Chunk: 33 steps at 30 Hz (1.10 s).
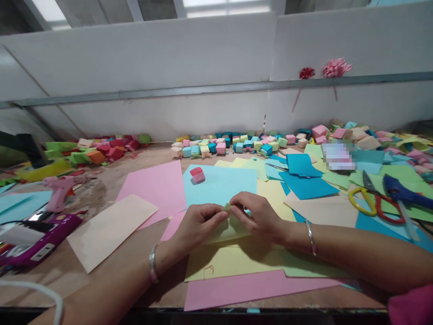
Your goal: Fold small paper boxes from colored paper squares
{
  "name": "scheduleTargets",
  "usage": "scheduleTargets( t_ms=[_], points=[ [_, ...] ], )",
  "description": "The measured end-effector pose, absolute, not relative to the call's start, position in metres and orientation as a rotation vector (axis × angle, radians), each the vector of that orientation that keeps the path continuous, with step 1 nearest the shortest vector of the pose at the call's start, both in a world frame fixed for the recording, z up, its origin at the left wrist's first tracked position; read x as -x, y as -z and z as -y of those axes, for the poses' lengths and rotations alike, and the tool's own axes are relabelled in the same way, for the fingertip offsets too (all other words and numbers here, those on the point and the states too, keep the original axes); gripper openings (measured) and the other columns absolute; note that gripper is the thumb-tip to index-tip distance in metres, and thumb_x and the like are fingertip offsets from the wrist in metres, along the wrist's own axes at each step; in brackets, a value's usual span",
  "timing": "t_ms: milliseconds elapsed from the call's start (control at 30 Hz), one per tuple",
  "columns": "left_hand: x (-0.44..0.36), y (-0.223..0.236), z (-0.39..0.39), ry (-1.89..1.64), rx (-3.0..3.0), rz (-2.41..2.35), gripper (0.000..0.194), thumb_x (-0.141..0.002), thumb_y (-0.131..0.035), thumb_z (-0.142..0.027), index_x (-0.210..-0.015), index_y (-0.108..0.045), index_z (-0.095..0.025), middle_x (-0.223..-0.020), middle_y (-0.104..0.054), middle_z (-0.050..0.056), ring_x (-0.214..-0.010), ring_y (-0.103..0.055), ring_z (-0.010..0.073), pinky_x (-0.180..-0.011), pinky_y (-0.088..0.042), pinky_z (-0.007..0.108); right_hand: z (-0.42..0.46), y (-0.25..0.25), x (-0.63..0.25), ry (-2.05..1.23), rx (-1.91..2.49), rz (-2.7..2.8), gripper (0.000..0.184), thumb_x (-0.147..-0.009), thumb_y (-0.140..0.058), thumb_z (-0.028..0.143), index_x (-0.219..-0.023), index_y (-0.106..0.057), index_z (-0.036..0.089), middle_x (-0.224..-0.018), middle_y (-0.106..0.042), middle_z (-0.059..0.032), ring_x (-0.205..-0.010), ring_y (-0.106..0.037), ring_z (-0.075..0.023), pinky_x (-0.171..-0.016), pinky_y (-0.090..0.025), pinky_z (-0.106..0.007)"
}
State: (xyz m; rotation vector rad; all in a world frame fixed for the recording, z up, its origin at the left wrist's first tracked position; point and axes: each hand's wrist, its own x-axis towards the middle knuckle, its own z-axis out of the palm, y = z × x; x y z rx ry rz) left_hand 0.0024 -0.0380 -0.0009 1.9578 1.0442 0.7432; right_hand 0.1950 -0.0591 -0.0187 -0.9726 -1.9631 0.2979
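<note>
1. A small piece of green paper [226,207] is held up between the two hands, near the middle of the worktable [111,289], above the spread sheets.
2. The left hand [205,222] pinches its left side, thumb and forefinger closed narrowly on it.
3. The right hand [257,217] grips the other side in a similar tight pinch, its curled fingers partly hiding the paper. Each wrist wears a silvery bangle.
4. Below the hands lie a yellow sheet [230,264] and, nearer the table's front edge, a strip of pink paper [257,289].
5. Just beyond them, a small open pink box [198,175] sits on a light blue sheet [226,178].
6. To the left are a larger pink sheet [157,187], a peach sheet [111,228] overlapping it, a pink glue gun [58,192] and a purple power strip [62,229].
7. To the right, scissors [371,186] with one yellow and one red handle rest on layered paper, beside a dark blue tool [401,187].
8. Along the back, many small paper cubes [221,148] line the foot of a white panel [162,54]; two paper flowers [336,67], one red and one pink, stand out at its rail.
</note>
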Motion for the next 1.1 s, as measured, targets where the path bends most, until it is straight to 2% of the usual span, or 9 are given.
scheduleTargets(
  t_ms=[100,567,767,967,1100],
  points=[
    [-0.002,0.001,0.039,-0.710,-1.963,-1.023,0.031,-0.082,-0.060,-0.042,-0.073,-0.073,-0.016,-0.060,-0.058,0.001,-0.056,-0.043,0.0119,-0.050,-0.033,0.021,0.064,0.013,-0.194,-0.351,0.966,1.959,0.013,-0.092,-0.048,0.023,-0.085,-0.058,0.018,-0.078,-0.063,-0.0026,-0.069,-0.055,-0.0125,-0.063,-0.042,-0.025],
    [0.000,0.005,0.035,-0.652,-1.989,-0.989,0.035,-0.084,-0.056,-0.043,-0.063,-0.066,-0.016,-0.054,-0.048,-0.001,-0.053,-0.037,0.0105,-0.048,-0.028,0.021,0.064,0.016,-0.194,-0.487,1.036,1.929,0.013,-0.090,-0.049,0.021,-0.080,-0.057,0.018,-0.073,-0.059,0.0011,-0.064,-0.049,-0.0098,-0.059,-0.037,-0.022],
    [-0.004,0.004,0.037,-0.642,-1.917,-0.975,0.034,-0.081,-0.059,-0.044,-0.063,-0.067,-0.016,-0.054,-0.048,-0.002,-0.053,-0.037,0.0103,-0.047,-0.028,0.020,0.061,0.014,-0.195,-0.515,1.035,1.935,0.013,-0.086,-0.051,0.019,-0.074,-0.056,0.018,-0.067,-0.057,0.0022,-0.058,-0.046,-0.0090,-0.055,-0.035,-0.022],
    [-0.002,0.002,0.029,-0.620,-1.806,-1.069,0.030,-0.076,-0.062,-0.043,-0.063,-0.066,-0.016,-0.054,-0.049,-0.002,-0.052,-0.038,0.0099,-0.046,-0.027,0.020,0.048,0.014,-0.205,-0.420,1.088,1.849,0.014,-0.086,-0.049,0.021,-0.074,-0.056,0.018,-0.067,-0.057,0.0014,-0.059,-0.046,-0.0101,-0.057,-0.036,-0.023],
    [0.000,0.005,0.017,-0.599,-1.786,-1.199,0.026,-0.076,-0.060,-0.041,-0.065,-0.066,-0.018,-0.052,-0.052,-0.002,-0.050,-0.045,0.0114,-0.048,-0.033,0.021,0.024,0.022,-0.218,-0.467,1.243,1.777,0.014,-0.083,-0.051,0.024,-0.071,-0.057,0.018,-0.065,-0.058,0.0019,-0.060,-0.048,-0.0114,-0.057,-0.036,-0.024]
  ],
)
